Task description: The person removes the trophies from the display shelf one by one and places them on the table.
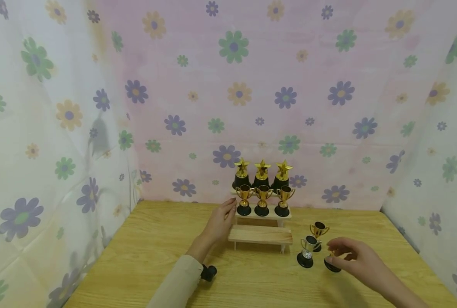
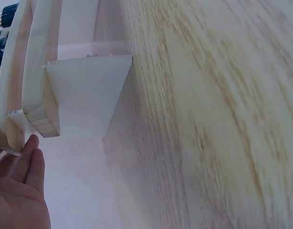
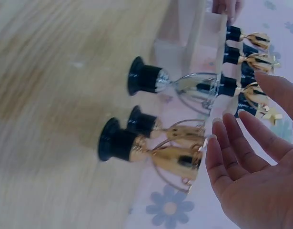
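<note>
nearest, the right hand (image 1: 354, 256) hung loosely beside the closest gold cup (image 3: 177, 161), thumb and fingers parted, pinching nothing. that cup stood upright on the desk (image 1: 155, 239), the silver cup (image 1: 309, 244) near it and another gold cup (image 1: 319, 231) behind. a gentle pinch on the bowl, lifted straight up, seemed best to me, lest its neighbours topple. past the lowest step (image 1: 259, 234), the left hand (image 1: 218, 220), fingers nearly straight, touched the left end of the middle step (image 1: 272, 217); steadying lightly looked wise, with three gold cups (image 1: 264, 194) upon it and star trophies (image 1: 262, 172) behind.
</note>
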Available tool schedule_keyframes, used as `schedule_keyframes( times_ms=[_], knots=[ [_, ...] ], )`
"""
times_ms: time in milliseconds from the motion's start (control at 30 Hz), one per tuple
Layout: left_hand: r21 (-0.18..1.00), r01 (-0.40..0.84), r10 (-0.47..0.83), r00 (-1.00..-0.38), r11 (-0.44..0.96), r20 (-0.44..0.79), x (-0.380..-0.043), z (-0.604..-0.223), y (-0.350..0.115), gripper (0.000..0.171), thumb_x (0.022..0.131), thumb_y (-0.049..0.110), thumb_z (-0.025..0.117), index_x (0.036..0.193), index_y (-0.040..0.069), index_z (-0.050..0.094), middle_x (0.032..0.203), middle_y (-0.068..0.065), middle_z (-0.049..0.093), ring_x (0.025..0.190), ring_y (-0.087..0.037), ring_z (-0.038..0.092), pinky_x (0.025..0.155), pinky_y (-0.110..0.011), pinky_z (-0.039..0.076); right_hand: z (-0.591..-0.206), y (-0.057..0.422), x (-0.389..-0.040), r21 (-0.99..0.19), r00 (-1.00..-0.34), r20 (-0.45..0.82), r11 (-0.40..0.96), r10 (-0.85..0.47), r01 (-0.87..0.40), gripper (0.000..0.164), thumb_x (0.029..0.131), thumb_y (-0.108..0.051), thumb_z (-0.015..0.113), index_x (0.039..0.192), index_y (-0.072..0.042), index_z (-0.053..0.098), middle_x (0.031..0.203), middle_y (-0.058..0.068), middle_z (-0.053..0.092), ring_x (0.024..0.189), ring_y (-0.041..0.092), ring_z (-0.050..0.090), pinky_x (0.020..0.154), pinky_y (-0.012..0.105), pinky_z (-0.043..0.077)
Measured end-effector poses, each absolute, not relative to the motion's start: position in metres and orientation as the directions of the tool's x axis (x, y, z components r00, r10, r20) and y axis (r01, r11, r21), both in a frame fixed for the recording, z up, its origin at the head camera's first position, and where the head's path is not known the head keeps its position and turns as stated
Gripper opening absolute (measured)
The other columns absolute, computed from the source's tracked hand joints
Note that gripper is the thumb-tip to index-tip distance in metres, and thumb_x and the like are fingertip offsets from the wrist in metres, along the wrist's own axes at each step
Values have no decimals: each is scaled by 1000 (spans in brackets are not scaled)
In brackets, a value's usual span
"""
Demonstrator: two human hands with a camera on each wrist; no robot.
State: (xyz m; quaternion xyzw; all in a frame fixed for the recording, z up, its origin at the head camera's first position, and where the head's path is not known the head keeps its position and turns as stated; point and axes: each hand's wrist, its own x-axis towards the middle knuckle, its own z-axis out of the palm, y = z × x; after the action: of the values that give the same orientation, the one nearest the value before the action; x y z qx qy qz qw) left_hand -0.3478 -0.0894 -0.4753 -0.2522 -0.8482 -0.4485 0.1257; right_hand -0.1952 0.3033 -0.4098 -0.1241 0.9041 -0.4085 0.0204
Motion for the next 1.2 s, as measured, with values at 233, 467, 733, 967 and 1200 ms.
schedule_keyframes(
  times_ms=[233,467,733,967,1200],
  knots=[
    [690,548,312,-837,474,450,-347,-473,-88,40,110,11,45,143,-12,51,154,-28,44,141,-40,45,109,-45,48,-400,281,-204,-718,-968,127,654,-215,-239,42,94,-26,76,127,-2,66,119,10,70,96,18,66,75,27,58],
    [686,552,316,-834,473,453,-347,-471,-87,41,111,12,45,144,-12,50,154,-28,44,141,-41,45,108,-46,48,-394,260,-215,-700,-957,216,653,-194,-290,48,95,-27,76,134,-2,62,124,13,68,107,29,64,85,35,58],
    [689,545,319,-839,477,441,-348,-475,-88,42,111,13,46,143,-12,50,154,-27,44,141,-40,46,108,-45,49,-393,246,-230,-717,-963,211,644,-165,-267,57,95,-31,75,139,0,57,131,19,64,117,40,61,94,51,56],
    [685,558,314,-830,468,461,-347,-477,-88,41,110,12,47,142,-14,51,153,-29,45,141,-42,45,108,-46,48,-392,237,-243,-718,-968,198,650,-155,-250,63,96,-32,74,144,2,52,137,23,59,121,39,58,101,55,51],
    [668,562,306,-827,488,472,-347,-474,-88,39,110,10,47,140,-14,52,151,-28,46,139,-42,47,107,-47,49,-392,228,-259,-749,-985,130,639,-115,-173,64,97,-32,72,146,1,48,141,26,54,127,46,53,100,58,51]
  ],
)
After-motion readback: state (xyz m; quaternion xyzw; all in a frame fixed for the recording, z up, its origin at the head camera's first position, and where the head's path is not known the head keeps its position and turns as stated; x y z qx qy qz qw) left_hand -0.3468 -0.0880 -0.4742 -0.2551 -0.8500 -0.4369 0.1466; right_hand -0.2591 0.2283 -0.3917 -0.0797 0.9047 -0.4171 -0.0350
